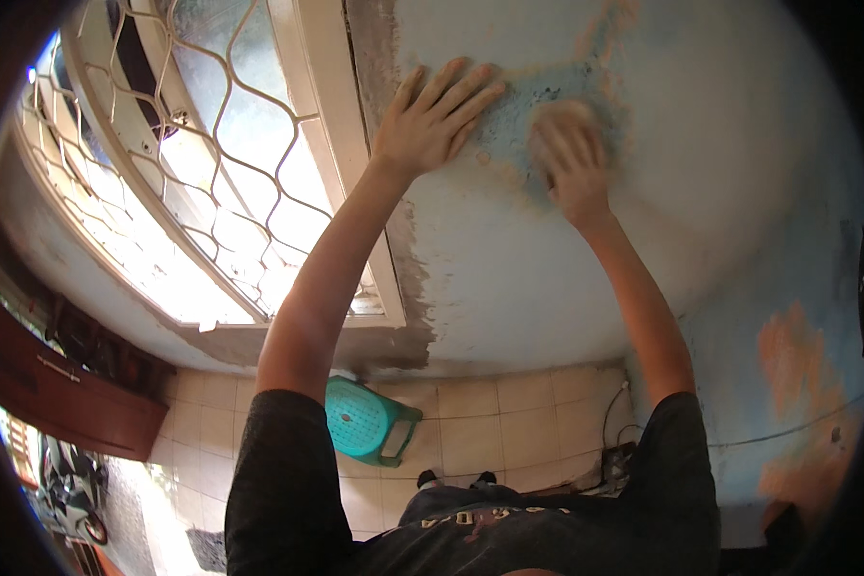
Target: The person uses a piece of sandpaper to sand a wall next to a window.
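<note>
Before me is a wall [504, 288] painted pale blue, with a rough, worn patch [504, 122] showing darker blue and orange traces. My left hand [435, 119] lies on the wall with its fingers apart, between the window frame and the patch, and holds nothing. At the right of the patch, my right hand [572, 158] is blurred. Its fingers press a pale, rounded pad or sheet [572, 111] to the wall; the blur hides what exactly it is.
On the left is a window frame [317, 93] with a curling metal grille [277, 144]. A turquoise plastic stool [356, 421] stands on the tiled floor [468, 435]. Cables [606, 417] lie near the corner at right. A wooden door [65, 381] and a motorcycle [72, 489] are at far left.
</note>
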Tool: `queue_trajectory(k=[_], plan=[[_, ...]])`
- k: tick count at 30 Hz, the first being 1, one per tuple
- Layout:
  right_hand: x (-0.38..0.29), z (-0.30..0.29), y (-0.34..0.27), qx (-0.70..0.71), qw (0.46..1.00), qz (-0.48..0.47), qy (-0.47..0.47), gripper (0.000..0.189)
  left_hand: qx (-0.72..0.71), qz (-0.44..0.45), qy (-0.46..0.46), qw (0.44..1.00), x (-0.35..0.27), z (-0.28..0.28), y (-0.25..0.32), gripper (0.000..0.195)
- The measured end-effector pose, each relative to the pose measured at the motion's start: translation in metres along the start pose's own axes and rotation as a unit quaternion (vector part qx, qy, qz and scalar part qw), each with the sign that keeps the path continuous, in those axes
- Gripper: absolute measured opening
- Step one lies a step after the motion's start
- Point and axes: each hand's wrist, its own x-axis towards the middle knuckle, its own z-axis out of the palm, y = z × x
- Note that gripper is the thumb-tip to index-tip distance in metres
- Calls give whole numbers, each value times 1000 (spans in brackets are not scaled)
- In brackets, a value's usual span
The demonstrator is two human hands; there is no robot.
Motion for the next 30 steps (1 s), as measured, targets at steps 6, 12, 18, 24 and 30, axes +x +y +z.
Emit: queue_trajectory(k=[6,12,18,24,30], plan=[[29,1,-12,-48,994,100,17,65,-15,-47,47,998,-8,6,-1,53],[42,10,-20,-54,997,27,46,65,-13,-74,60,995,-7,10,-2,61],[34,24,-24,0,1000,-27,3,47,-21,-74,79,994,-7,12,-4,62],[39,41,-22,-38,996,30,80,51,-1,-65,81,995,-6,13,-3,59],[45,34,-16,42,996,-38,69,46,30,-62,66,995,-6,11,-4,58]])
